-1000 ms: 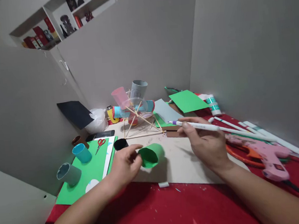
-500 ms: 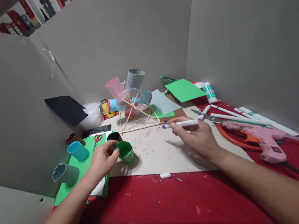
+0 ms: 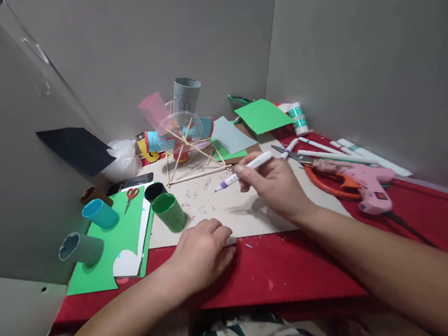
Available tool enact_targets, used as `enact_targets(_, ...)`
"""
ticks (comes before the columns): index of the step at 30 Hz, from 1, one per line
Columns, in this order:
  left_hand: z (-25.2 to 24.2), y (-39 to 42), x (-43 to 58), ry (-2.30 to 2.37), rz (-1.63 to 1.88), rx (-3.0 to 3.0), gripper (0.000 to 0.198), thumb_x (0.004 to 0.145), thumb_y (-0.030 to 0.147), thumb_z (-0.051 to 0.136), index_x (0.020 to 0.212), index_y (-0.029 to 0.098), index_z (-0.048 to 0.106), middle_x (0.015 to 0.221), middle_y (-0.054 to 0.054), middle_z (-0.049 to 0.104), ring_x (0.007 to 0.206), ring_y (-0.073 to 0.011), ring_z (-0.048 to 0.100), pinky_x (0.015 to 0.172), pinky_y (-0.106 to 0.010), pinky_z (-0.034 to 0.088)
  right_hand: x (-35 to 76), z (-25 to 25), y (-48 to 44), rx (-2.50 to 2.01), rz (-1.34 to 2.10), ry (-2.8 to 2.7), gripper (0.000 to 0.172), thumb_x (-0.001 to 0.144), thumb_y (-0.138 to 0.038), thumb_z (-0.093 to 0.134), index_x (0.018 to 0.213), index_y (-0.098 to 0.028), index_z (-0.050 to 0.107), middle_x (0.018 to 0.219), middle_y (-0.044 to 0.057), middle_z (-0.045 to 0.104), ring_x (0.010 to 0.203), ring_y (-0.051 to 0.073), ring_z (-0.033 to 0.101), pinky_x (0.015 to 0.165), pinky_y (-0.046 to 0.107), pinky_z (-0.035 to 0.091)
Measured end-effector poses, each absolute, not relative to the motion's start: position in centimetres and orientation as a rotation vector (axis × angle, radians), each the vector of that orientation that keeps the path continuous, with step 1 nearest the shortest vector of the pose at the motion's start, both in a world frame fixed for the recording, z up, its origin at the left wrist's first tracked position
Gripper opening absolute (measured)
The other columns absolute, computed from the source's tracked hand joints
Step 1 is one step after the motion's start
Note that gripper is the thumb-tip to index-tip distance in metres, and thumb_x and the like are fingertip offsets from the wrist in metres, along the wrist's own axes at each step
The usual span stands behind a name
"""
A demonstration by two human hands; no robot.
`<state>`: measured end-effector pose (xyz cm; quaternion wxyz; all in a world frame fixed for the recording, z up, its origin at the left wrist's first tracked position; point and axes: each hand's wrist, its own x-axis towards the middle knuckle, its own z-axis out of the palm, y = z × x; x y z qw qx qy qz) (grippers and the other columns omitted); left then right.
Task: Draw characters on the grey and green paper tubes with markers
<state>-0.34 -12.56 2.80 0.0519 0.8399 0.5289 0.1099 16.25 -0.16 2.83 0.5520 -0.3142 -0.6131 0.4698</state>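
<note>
My right hand (image 3: 267, 182) holds a white felt-tip marker (image 3: 253, 164) with its purple tip bare and pointing left, above the beige board (image 3: 213, 216). My left hand (image 3: 206, 249) is low at the board's front edge, fingers curled over a small white marker cap (image 3: 231, 239), mostly hidden by the fingers. Behind that hand stands a green paper cup (image 3: 168, 213), upright and touched by neither hand. A black cup (image 3: 155, 191) is just behind it. Farther back is a wheel model of wooden sticks (image 3: 185, 140) carrying pink, grey and blue cups.
Blue (image 3: 100, 214), grey (image 3: 83, 249) and brown cups stand on green sheets (image 3: 124, 246) at left, near red-handled scissors (image 3: 132, 194). On the right lie a pink glue gun (image 3: 368, 180), larger orange-handled scissors (image 3: 331, 186) and several white markers. Grey panels enclose the back and sides.
My left hand has let go of the green cup and moved right and toward me, onto the white cap. The marker has tilted, tip down. The view has shifted.
</note>
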Motion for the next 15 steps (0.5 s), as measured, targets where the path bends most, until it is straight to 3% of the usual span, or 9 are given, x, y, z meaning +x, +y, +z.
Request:
enact_targets(4, 1.3, -10.9, 0.1, 1.582, 0.187, 2.364, 0.007, 0.087, 0.02, 0.06, 0.084, 0.019, 0.066, 0.087, -0.007, 0.065, 0.076, -0.0206, 0.061, 0.065, -0.03, 0.044, 15.9, 2.9, -0.5, -0.723, 1.195, -1.469, 0.039, 0.076, -0.055, 0.074, 0.078, -0.02, 0.058, 0.052, -0.005, 0.056, 0.049, 0.011, 0.053, 0.051, 0.026, 0.047)
enact_targets(8, 1.0, -11.1, 0.2, 1.58, 0.223, 2.322, 0.012, 0.091, 0.023, 0.055, 0.084, 0.018, 0.064, 0.086, -0.006, 0.065, 0.071, -0.0178, 0.056, 0.064, -0.029, 0.039, 15.7, 3.0, -0.5, -0.684, 1.232, -1.432, 0.045, 0.072, -0.061, 0.075, 0.074, -0.02, 0.057, 0.051, -0.005, 0.055, 0.048, 0.01, 0.051, 0.049, 0.026, 0.046)
enact_targets(15, 1.6, -10.2, -0.3, 1.402, 0.985, 1.615, 0.027, 0.095, 0.045, 0.055, 0.089, 0.019, 0.053, 0.071, 0.002, 0.056, 0.06, -0.0119, 0.049, 0.058, -0.024, 0.039, 16.0, 3.0, 0.4, -0.636, 1.27, -1.284, 0.049, 0.074, -0.066, 0.072, 0.074, -0.02, 0.056, 0.05, -0.006, 0.054, 0.045, 0.009, 0.049, 0.046, 0.023, 0.047)
